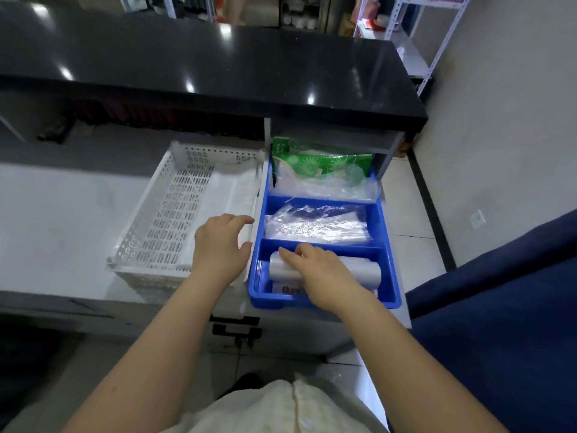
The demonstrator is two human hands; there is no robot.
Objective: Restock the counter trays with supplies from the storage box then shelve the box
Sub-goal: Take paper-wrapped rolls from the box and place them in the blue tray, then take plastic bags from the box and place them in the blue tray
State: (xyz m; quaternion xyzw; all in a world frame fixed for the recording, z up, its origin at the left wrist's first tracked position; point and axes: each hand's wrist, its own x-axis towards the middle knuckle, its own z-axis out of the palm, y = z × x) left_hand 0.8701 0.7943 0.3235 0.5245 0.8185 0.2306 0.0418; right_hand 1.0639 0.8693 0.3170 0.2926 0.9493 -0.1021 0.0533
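Note:
A blue divided tray point(388, 245) sits on the white counter, under the black upper ledge. Its near compartment holds a roll of clear plastic bags point(359, 268), and my right hand point(321, 273) lies over the roll, fingers curled on it. The middle compartment holds a flat pack of clear bags point(315, 225). The far one holds a green packet point(318, 164) and loose clear plastic. Left of the tray stands a white perforated storage box point(175, 214) with a white item inside along its right wall. My left hand point(221, 248) rests on the box's right rim, fingers apart.
A black glossy ledge point(218, 67) overhangs the back of the white counter point(56, 220). A dark blue seat point(499, 307) is at the right. A black latch point(235, 328) sits on the cabinet front below the tray. White metal shelving point(431, 29) stands at the far right.

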